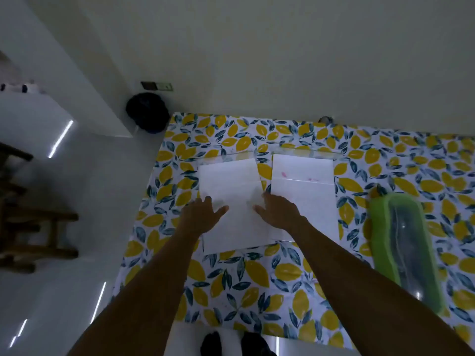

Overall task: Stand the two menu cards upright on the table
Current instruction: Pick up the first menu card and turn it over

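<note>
On a table (252, 286) covered in a lemon-print cloth against a pale wall (282, 60), two white cards (231, 181) (303, 170) lie flat side by side, the left hand (203, 213) and right hand (279, 210) spread open, gripping nothing, over them, a green tray (380, 247) at right, glossy floor (90, 188) at left.

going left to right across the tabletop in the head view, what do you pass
left menu card with the left hand on it → right hand → right menu card → green tray. All lie on the lemon-print tablecloth.
</note>
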